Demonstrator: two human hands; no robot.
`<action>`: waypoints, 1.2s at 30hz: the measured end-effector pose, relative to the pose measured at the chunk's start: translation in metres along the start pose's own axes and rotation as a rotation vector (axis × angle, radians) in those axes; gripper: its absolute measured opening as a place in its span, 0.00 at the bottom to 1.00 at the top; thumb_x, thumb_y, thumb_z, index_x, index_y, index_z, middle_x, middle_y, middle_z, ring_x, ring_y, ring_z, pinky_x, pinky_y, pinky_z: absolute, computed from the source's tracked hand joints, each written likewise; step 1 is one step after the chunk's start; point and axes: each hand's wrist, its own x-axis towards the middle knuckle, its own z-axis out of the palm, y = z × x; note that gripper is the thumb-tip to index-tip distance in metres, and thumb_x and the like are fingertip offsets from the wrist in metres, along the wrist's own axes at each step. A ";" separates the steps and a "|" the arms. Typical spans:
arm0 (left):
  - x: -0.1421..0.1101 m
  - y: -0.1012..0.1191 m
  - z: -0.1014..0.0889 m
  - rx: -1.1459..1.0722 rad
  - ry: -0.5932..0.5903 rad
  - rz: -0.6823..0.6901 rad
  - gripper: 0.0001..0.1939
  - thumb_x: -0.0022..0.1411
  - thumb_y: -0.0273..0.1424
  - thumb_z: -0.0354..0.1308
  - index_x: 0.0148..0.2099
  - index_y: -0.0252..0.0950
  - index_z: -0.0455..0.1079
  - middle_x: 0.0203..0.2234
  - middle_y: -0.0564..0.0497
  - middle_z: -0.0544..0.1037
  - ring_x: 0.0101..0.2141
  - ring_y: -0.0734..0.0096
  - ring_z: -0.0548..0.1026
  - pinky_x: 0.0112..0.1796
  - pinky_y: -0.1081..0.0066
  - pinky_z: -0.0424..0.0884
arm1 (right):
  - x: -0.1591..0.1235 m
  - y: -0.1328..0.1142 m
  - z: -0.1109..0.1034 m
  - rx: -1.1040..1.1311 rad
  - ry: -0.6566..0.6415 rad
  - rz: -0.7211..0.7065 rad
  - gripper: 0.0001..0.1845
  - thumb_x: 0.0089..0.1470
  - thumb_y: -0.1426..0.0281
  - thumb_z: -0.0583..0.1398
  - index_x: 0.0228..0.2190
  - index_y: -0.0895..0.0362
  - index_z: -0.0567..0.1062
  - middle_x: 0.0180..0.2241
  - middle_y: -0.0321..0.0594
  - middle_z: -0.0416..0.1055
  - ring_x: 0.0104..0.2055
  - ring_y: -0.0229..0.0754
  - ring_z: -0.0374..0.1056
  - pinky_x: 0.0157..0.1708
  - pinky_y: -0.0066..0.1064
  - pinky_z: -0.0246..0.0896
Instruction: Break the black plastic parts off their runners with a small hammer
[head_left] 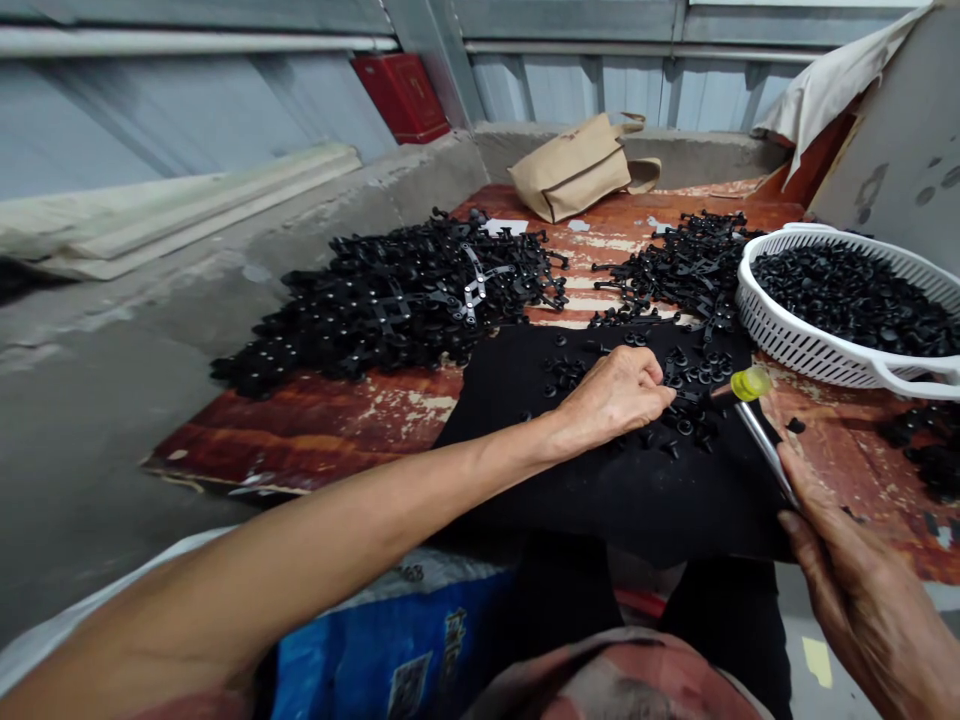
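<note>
The worn red board (315, 425) is serving as the work surface, its paint flaking and its right end running out of view. A black cloth (600, 490) is lying over its near edge and hanging down toward the person's lap, where the lower end is becoming hard to separate from dark clothing.

A large heap of black plastic frames (390, 300) is sitting on the left of the board; individual pieces are not distinguishable within the mass. A smaller heap (667, 265) is lying further right, just beside the white basket (795, 345), which is holding small black parts (847, 295) and is being cut off by the right edge. A tan bag (574, 165) is resting at the back.

The left hand (615, 395) is reaching across the cloth, fingers pinched together over loose black pieces (686, 395); whether one is actually gripped between the fingertips cannot be told, as they are merging with the dark cloth.

The right hand (862, 590) is entering from the lower right, partly out of frame, fingers closed around the metal shaft of a small hammer (754, 420). Its yellow head is hovering just beside the left fingertips, above the loose pieces; contact with them cannot be confirmed.
</note>
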 end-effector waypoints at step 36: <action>-0.004 0.011 -0.009 -0.141 -0.153 -0.085 0.16 0.55 0.31 0.55 0.17 0.32 0.64 0.09 0.56 0.62 0.12 0.82 0.57 0.13 0.78 0.47 | 0.002 -0.017 -0.018 0.105 0.229 0.039 0.32 0.61 0.74 0.52 0.64 0.48 0.51 0.63 0.34 0.55 0.59 0.49 0.59 0.60 0.38 0.52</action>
